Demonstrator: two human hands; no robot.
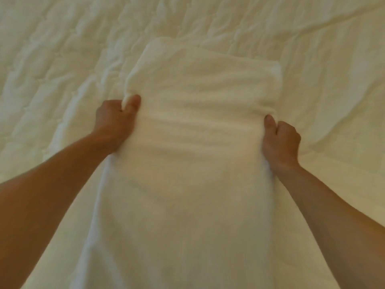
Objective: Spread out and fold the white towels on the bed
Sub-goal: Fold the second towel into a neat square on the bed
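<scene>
A white towel (187,153) lies lengthwise down the middle of the bed, running from the near edge of the view to a folded, doubled far end (208,65). My left hand (116,119) pinches the towel's left edge between thumb and fingers. My right hand (280,140) grips the right edge at about the same height, slightly nearer to me. The cloth between the two hands shows shallow cross ripples. The fingers of both hands are curled under the towel and hidden.
A cream quilted bedspread (62,59) covers the whole bed around the towel, puckered on the left and creased in long folds at the right (333,90). No other objects are in view.
</scene>
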